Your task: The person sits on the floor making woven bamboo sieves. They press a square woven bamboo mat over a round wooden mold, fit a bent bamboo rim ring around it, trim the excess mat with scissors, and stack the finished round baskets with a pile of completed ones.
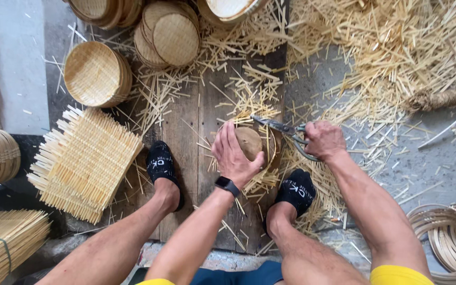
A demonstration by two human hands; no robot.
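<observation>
Head view: I see straw offcuts (397,58) littering the wooden boards (186,126), a square woven mat (83,163) at my left, stacked round baskets (97,74) above it, and bent hoops (449,232) at lower right. Nothing blocks the hands. Between my black-socked feet (297,191) sits a small round basket (254,145). My left hand (233,155), smartwatch (227,186) on the wrist, presses down over it, fingers curled on its edge. My right hand (323,140) is closed around the handles of shears (281,127), blades pointing toward the basket's rim.
</observation>
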